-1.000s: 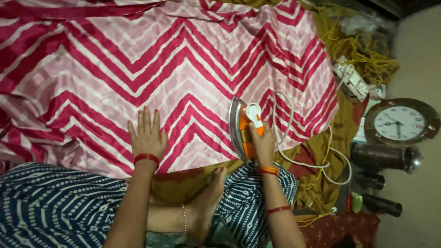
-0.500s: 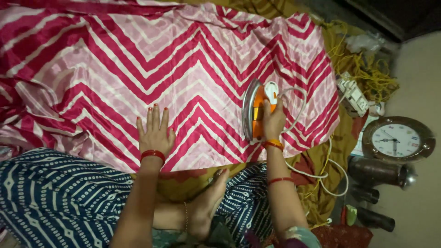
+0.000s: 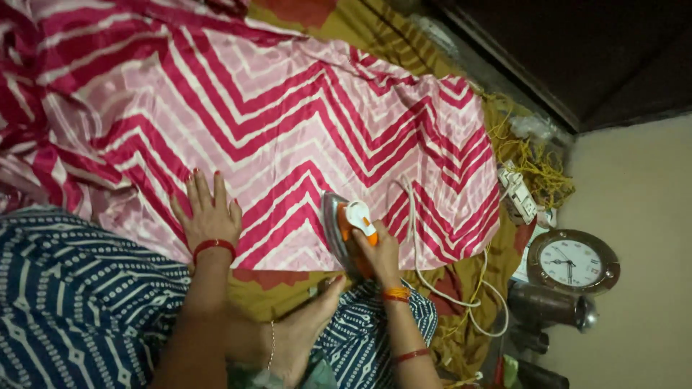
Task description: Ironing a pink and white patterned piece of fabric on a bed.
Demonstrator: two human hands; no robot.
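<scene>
Nearest the camera, the left hand lay flat and open, fingers spread, pressing the pink chevron-striped cloth. Beside it the right hand was closed around the handle of the orange and white iron, which rested near the cloth's lower edge. Farther off, 1 round clock lay past the white cord.

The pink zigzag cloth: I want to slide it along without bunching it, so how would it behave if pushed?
The pink zigzag cloth looks glossy, so it probably slips easily. It lies rumpled at the far left, so it is likely floppy and would fold rather than slide whole. The left hand rests flat on it, while the right hand holds the iron.
</scene>
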